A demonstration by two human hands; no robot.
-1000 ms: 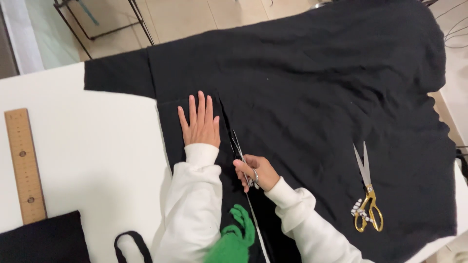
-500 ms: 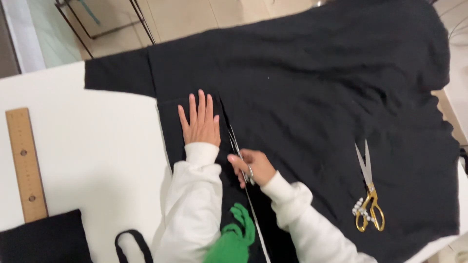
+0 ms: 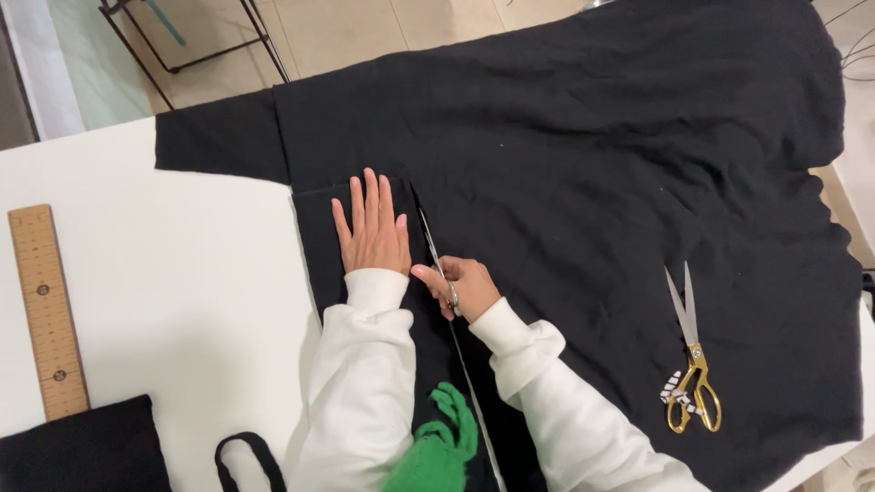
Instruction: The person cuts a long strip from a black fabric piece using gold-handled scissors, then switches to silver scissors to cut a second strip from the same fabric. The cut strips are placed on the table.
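A large sheet of black fabric (image 3: 583, 146) covers most of the white table (image 3: 173, 282). My left hand (image 3: 372, 228) lies flat on it with fingers spread, pressing down a narrow strip left of a cut line. My right hand (image 3: 463, 287) sits just to the right, shut on small silver scissors (image 3: 436, 260). Their thin blades point away from me along the cut. The slit runs from the blades back toward me between my two white sleeves.
Large gold-handled scissors (image 3: 690, 364) lie on the fabric at the right. A wooden ruler (image 3: 46, 310) rests along the table's left edge. A separate black fabric piece (image 3: 77, 451) and a black strap loop (image 3: 246, 456) lie at the bottom left. A metal frame stands on the floor beyond.
My right hand has moved the small scissors a little farther away from me along the cut line. My left hand has stayed flat in place.
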